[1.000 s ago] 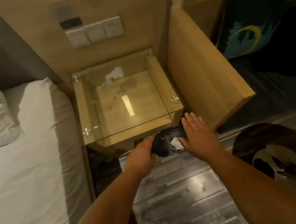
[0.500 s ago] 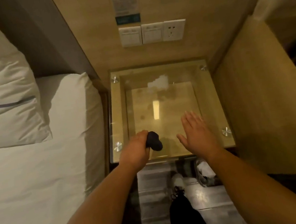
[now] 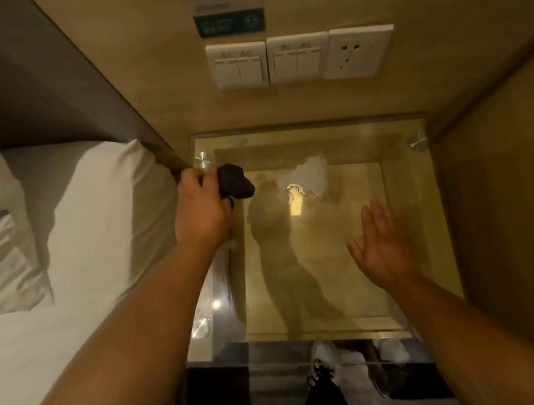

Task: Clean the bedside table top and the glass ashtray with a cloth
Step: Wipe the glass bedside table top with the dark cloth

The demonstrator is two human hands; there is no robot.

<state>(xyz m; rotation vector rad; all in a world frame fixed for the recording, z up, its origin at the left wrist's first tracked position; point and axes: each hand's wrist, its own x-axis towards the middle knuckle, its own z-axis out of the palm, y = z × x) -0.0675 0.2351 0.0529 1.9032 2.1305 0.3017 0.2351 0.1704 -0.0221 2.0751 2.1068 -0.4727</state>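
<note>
Left hand (image 3: 199,209) clenched, fingers (image 3: 201,179) wrapped around a bunched dark cloth (image 3: 235,182), pressed to the far left corner of the square glass tabletop (image 3: 323,263) beside a round metal stud (image 3: 202,159); probably set there to start a wiping pass from the back edge. Right hand (image 3: 381,247) empty, fingers (image 3: 374,221) spread flat over the glass, likely for balance; contact impossible to tell. Glass ashtray nowhere in view. Pale patch (image 3: 311,171) on or under the glass, nature unclear amid glare and reflections. White bed (image 3: 89,229) alongside, wall switches (image 3: 301,58) above.
</note>
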